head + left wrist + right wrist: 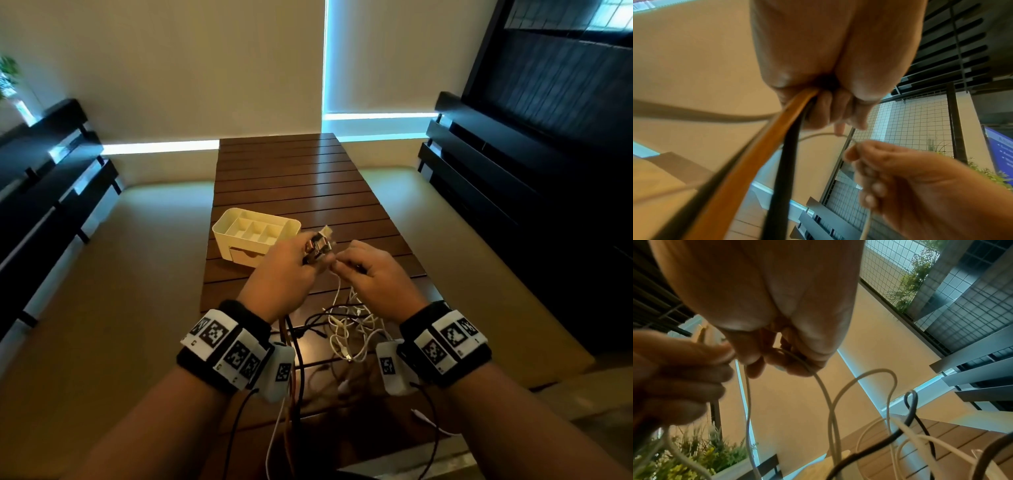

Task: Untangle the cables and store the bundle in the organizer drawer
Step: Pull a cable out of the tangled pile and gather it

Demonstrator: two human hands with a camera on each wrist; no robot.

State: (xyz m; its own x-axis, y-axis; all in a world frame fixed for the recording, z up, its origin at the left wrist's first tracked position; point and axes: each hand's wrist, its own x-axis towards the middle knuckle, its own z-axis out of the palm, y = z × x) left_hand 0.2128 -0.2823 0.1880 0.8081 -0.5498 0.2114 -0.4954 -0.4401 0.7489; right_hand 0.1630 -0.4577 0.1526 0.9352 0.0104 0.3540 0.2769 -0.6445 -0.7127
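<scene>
My left hand [291, 267] is raised above the table and grips a bunch of cable ends [318, 245], their plugs sticking out above the fist. In the left wrist view an orange cable [764, 139] and a black cable [786, 162] run out of that fist. My right hand [370, 270] sits close beside it and pinches a thin white cable [822, 386] that hangs down to the tangle [346, 329] of white and black cables on the table's near end. The white organizer [255, 236], with open top compartments and a front drawer [245, 255], stands just beyond the left hand.
The brown slatted table [301, 178] stretches away from me, bare beyond the organizer. Dark benches [51, 178] line the left side and dark slatted furniture [513, 164] the right. Cables trail off the near table edge [291, 411].
</scene>
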